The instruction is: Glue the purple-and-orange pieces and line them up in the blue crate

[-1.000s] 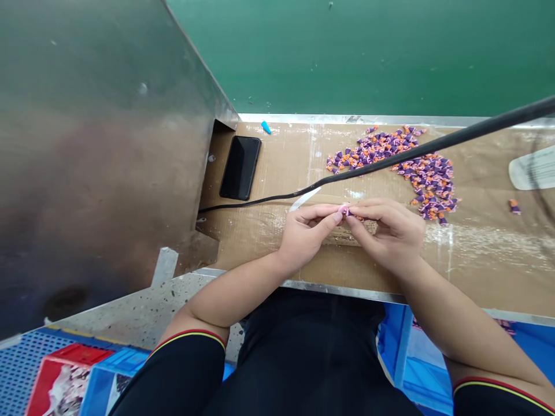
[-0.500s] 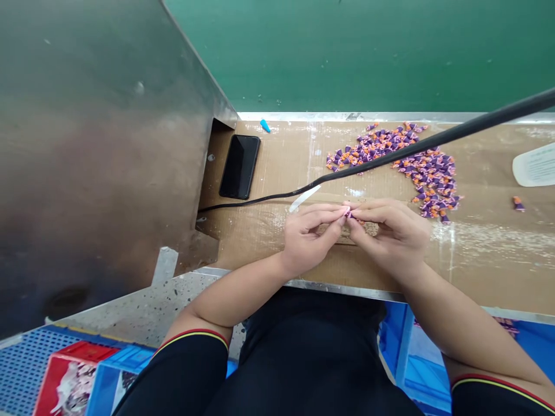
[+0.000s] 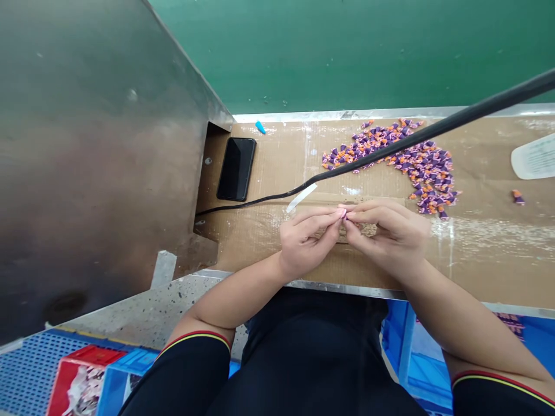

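Between the fingertips of both hands is a small purple-and-pink figurine piece (image 3: 344, 214), mostly hidden by the fingers. My left hand (image 3: 309, 236) pinches it from the left, thumb and forefinger closed. From the right, my right hand (image 3: 387, 234) pinches the same piece, its fingertips meeting those of the left. Beyond my right hand lies a pile of small purple, orange and pink figurine pieces (image 3: 427, 170). A single similar piece (image 3: 517, 197) rests apart at the right.
A black cable (image 3: 373, 156) crosses above the cardboard-covered bench (image 3: 269, 237). A phone (image 3: 236, 169), a blue cone-shaped tip (image 3: 260, 127) and a white strip (image 3: 302, 198) lie at left. A metal cabinet (image 3: 108, 144) stands at left, a white container (image 3: 535, 157) at right, a red bin (image 3: 65, 375) below.
Both hands stay together on the small piece, with slight finger movement that covers more of it. The whole view has shifted a little; the pile looks unchanged.
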Motion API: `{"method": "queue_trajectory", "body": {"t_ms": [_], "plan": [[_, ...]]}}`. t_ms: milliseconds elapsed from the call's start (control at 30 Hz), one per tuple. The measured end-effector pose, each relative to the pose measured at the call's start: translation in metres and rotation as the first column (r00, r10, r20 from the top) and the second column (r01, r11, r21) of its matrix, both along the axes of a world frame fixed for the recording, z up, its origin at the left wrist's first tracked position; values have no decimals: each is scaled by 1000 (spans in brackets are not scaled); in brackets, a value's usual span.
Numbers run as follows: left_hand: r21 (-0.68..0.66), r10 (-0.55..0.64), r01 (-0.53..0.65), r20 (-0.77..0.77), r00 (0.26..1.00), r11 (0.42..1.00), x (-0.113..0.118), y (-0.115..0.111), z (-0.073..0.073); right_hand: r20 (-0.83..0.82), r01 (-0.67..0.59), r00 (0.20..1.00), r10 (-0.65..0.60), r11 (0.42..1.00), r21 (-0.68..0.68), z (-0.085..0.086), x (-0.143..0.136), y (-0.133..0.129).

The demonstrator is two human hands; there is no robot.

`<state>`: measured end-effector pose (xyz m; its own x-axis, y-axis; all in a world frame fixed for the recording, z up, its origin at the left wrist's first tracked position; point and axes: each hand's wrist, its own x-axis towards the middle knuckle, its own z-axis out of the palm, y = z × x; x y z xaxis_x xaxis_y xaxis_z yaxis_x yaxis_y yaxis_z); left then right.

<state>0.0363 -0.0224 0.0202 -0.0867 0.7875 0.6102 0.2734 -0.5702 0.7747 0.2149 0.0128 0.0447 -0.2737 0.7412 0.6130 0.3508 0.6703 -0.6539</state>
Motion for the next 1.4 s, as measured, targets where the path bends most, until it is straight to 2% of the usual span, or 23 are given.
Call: {"method": "queue_trajectory", "body": {"t_ms": [100,300,400,533,767,900,967,1100,1233,1400], "plan": [[51,43,-40,-68,997,998,0,2,0,33,18,999,-18,1000,-5,1,1,1],[76,10,-5,-78,997,997,0,4,-2,38,5,999,-7,999,33,-2,2,6],[53,-41,44,-60,997,998,0,4,-4,-3,7,1000,-6,999,47,-3,3,6],[0,-132,132,-8,991,991,-1,4,-7,-11,14,1000,-14,1000,-25,-2,4,4],[8,-149,149,24,988,989,-1,6,-11,-53,-4,999,3,1000,-18,-3,3,5],[-36,-179,181,60,982,983,-4,6,-9,-53,-24,998,23,1000,-20,-3,5,7],[-104,-202,217,135,970,971,-5,6,-8,-8,-34,999,33,999,-26,-2,8,9],[-286,-251,352,337,908,891,-8,9,-4,101,-111,989,109,994,14,2,16,16],[-306,-278,377,322,905,874,-8,13,-1,172,-180,970,172,983,31,3,23,21],[-361,-231,358,349,908,861,-6,12,-1,189,-172,968,164,985,30,2,26,21]]}}
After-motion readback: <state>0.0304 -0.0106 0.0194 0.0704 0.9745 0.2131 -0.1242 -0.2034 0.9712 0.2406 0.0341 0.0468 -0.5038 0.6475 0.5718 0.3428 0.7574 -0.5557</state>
